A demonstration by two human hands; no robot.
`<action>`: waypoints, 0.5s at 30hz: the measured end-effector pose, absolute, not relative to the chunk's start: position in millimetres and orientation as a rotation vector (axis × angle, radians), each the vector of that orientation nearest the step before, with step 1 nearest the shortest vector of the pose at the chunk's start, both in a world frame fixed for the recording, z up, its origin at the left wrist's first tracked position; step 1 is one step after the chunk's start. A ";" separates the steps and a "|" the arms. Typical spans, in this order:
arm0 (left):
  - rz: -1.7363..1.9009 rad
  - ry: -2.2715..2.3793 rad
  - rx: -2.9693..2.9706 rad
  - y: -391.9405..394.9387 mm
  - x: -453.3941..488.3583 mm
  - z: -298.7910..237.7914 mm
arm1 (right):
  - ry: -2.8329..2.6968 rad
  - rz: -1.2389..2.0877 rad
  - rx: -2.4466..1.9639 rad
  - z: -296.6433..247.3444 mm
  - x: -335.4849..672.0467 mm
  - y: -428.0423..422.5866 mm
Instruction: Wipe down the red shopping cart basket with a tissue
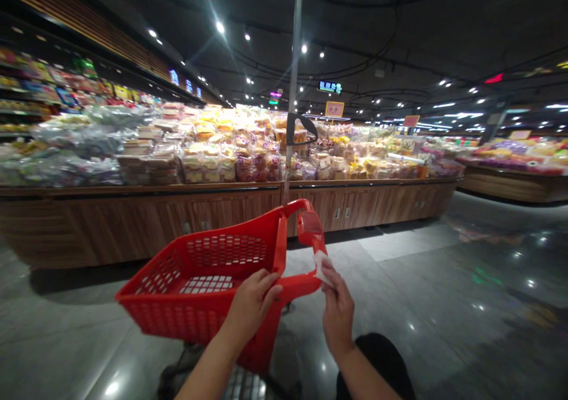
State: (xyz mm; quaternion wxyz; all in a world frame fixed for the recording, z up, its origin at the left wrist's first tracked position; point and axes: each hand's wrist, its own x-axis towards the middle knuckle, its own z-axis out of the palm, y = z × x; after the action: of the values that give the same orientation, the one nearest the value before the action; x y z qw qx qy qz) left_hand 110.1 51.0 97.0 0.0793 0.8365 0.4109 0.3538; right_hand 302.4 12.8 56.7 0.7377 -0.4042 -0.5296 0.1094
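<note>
Lightly, left hand (251,308) holds red basket (177,311), right hand (337,314) pinches white slip (322,268).

Packaged food (231,151) is piled on a wood-fronted counter (133,225) well ahead, beneath a yellow price sign (334,109); stocked shelves (31,89) are ranged far to the left, and a second counter (510,184) is placed far to the right.

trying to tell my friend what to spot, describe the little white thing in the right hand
Facing the long wood-fronted counter piled with packaged food, find the red shopping basket. At its raised handle, the person's right hand pinches a small white slip, the only pale thing against the red, while the left hand grips just the basket rim.
</note>
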 end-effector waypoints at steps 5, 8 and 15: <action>1.101 1.220 2.496 51.5 107.6 94.8 | -1.536 -0.015 -0.790 39.0 287.8 -7.5; 1.106 1.208 2.505 51.3 107.3 96.6 | -1.466 -0.050 -0.780 47.1 295.9 0.9; 1.117 1.188 2.522 47.1 101.6 97.3 | -1.420 0.370 -0.808 95.8 339.7 30.9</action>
State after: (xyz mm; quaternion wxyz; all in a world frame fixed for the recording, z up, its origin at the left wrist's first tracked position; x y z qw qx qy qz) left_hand 101.6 47.1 97.3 0.0691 0.8377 0.3948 0.3710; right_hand 339.7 30.9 95.8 0.6692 -0.3585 -0.6299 0.1641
